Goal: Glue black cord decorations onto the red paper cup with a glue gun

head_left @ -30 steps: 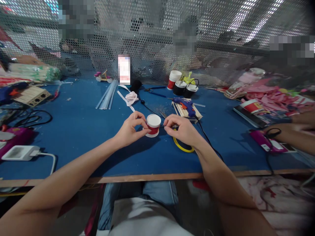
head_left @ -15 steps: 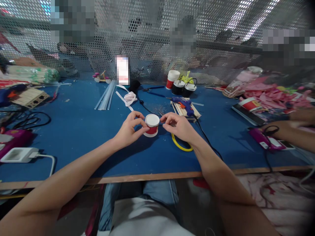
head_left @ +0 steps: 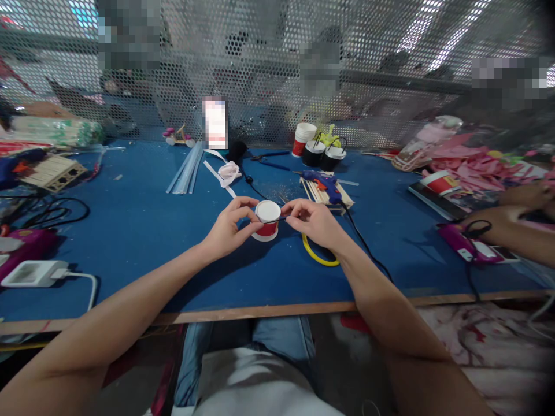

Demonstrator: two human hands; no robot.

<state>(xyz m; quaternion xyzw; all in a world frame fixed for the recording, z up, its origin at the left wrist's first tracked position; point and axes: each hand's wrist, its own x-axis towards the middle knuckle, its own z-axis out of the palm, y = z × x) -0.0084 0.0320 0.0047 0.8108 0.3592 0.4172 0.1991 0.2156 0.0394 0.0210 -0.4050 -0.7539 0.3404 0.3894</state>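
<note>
Between my hands, a small red and white paper cup [head_left: 267,231] stands on the blue tabletop, its flat white end up. A thin black cord [head_left: 274,221] runs across the front of the cup, just under its top rim. At the cup's left side, the thumb and fingers of my left hand [head_left: 236,222] are closed on one end of the cord, close against the cup. On the right, my right hand [head_left: 313,222] pinches the other end, a little apart from the cup. A yellow ring [head_left: 318,256], perhaps a roll of tape, lies partly hidden under my right wrist.
Behind my right hand, a blue glue gun [head_left: 323,184] rests on wooden sticks. Two black cups [head_left: 313,156] with cord handles stand farther back, near pliers [head_left: 273,162] and white ribbon [head_left: 229,172]. Clear glue sticks [head_left: 186,173] lie left. Another person's arm [head_left: 507,231] reaches in at right.
The black cord now shows more plainly across the cup's front. My right hand has shifted very slightly; the cup stays in about the same place.
</note>
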